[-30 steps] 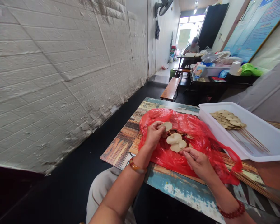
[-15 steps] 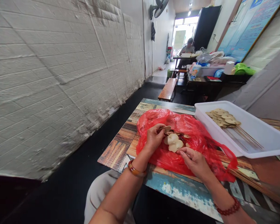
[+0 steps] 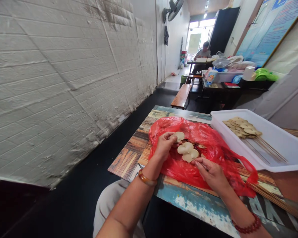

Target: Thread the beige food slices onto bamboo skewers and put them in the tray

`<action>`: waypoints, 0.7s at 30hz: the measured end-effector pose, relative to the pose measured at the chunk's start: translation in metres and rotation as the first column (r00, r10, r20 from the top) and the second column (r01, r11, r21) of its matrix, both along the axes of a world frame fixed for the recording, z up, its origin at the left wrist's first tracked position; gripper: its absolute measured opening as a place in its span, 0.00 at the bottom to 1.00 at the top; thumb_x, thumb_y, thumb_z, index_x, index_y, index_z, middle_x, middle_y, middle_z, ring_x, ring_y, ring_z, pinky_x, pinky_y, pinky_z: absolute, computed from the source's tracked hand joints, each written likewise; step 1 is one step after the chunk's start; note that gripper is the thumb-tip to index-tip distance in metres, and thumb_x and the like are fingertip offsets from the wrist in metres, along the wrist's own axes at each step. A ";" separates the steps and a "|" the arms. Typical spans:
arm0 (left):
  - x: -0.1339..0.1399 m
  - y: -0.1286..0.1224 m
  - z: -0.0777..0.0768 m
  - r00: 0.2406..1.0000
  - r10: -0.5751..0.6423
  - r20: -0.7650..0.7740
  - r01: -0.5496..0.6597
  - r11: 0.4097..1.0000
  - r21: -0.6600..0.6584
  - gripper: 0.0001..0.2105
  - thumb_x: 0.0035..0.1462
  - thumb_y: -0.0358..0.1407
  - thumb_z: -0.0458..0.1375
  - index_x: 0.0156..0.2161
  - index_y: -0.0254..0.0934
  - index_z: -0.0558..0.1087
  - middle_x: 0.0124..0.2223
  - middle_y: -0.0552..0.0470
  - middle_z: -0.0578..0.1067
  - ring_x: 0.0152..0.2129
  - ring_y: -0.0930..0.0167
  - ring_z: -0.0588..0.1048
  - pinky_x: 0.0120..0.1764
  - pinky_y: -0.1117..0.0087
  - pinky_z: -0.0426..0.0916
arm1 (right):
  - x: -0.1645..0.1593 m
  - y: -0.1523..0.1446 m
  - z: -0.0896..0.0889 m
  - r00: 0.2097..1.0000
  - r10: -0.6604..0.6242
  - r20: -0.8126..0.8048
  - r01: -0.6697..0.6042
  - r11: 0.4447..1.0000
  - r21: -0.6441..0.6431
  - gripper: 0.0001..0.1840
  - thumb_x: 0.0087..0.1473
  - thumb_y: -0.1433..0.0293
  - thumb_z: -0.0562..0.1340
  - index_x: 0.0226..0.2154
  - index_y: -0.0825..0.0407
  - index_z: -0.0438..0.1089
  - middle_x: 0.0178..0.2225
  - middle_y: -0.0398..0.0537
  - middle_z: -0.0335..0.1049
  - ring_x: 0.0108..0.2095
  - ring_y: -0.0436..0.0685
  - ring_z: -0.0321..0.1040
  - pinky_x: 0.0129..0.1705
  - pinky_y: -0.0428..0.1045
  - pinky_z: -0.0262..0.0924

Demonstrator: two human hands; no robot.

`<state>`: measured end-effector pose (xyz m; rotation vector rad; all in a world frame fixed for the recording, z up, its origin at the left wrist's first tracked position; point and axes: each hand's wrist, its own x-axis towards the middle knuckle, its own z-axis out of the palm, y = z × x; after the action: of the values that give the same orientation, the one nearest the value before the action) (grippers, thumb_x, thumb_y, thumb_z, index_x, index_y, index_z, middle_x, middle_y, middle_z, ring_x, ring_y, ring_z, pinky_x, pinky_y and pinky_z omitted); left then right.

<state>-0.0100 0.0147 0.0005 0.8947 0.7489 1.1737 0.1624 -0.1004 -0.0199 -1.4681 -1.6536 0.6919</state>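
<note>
Upper disc — partly hidden by the left hand; blue poster — too small to read.

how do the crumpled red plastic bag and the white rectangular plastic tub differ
The crumpled red plastic bag is limp and creased, while the white rectangular plastic tub is stiff, with straight walls.
The bag lies beneath the left hand and right hand; the tub sits apart from both, further right.
Both contain flat, beige, rounded pieces.
</note>
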 end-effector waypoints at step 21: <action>-0.002 -0.004 0.003 0.996 -0.052 0.074 0.057 0.995 -0.078 0.18 0.36 0.39 0.68 0.33 0.32 0.72 0.26 0.51 0.75 0.20 0.74 0.72 0.28 0.72 0.67 | 0.001 0.000 -0.004 0.998 -0.045 0.042 0.047 0.997 -0.056 0.18 0.57 0.57 0.54 0.34 0.52 0.73 0.14 0.40 0.61 0.18 0.52 0.63 0.20 0.44 0.55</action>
<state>-0.0118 0.0107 0.0037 0.7976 0.7037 1.1147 0.1632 -0.1008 -0.0242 -1.5652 -1.6380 0.6928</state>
